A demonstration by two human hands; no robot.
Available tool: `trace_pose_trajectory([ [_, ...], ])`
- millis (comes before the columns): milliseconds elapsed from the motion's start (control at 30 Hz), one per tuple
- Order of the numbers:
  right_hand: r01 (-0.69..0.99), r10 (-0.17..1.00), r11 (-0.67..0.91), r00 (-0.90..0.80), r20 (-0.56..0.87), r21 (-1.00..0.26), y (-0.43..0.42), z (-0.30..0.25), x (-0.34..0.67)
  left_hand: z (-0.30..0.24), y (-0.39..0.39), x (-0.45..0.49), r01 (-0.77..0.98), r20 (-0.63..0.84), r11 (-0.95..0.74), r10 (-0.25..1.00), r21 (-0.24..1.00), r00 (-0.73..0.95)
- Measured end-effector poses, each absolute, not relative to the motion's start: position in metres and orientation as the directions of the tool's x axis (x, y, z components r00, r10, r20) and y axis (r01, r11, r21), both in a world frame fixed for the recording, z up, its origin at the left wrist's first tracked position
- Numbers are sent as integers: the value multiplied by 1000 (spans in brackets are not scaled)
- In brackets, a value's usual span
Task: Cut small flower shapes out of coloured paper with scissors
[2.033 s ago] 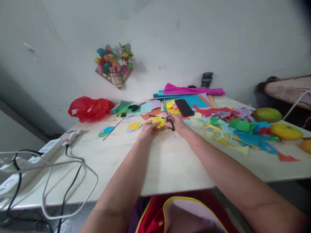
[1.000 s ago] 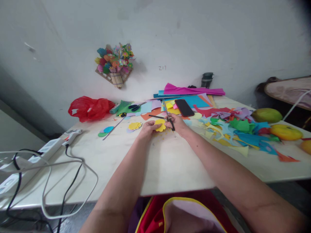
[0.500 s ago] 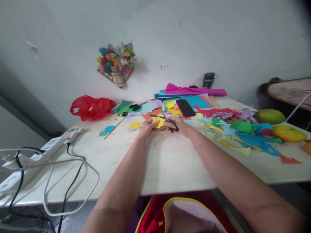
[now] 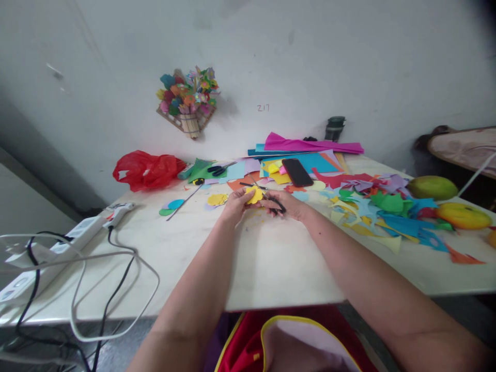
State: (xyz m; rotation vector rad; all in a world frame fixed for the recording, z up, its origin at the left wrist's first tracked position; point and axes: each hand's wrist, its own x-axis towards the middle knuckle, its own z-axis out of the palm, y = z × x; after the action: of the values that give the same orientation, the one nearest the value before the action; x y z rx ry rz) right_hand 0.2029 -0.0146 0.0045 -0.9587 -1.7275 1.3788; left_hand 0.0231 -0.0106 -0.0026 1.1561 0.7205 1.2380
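Between thumb and fingers, my left hand (image 4: 237, 203) pinches a yellow paper flower cutout (image 4: 254, 195) with a scalloped edge. My right hand (image 4: 289, 204) is closed round the black handles of a pair of scissors (image 4: 278, 206), whose blades point up and left at the cutout's right edge. Whether the blades touch the paper I cannot make out. To the left of my left hand lie yellow scalloped cutouts (image 4: 217, 199) on the table. A dark phone (image 4: 297, 172) rests on paper beyond my right hand.
Paper scraps (image 4: 391, 206) and mangoes (image 4: 463, 214) cover the right side. A red plastic bag (image 4: 147, 170) and a second pair of scissors (image 4: 219, 169) lie at the back left. A power strip (image 4: 58, 248) with loose cables runs along the left edge.
The scissors have turned slightly in my right hand against the yellow cutout's edge. My left hand keeps its pinch, and the whole view has shifted a little.
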Motion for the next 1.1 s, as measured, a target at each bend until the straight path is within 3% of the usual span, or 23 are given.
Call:
trace_pose_trajectory([
  [1100, 168, 899, 161, -432, 74, -973, -18, 3, 195, 1, -14, 34, -384, 179, -179, 983, 906, -35],
])
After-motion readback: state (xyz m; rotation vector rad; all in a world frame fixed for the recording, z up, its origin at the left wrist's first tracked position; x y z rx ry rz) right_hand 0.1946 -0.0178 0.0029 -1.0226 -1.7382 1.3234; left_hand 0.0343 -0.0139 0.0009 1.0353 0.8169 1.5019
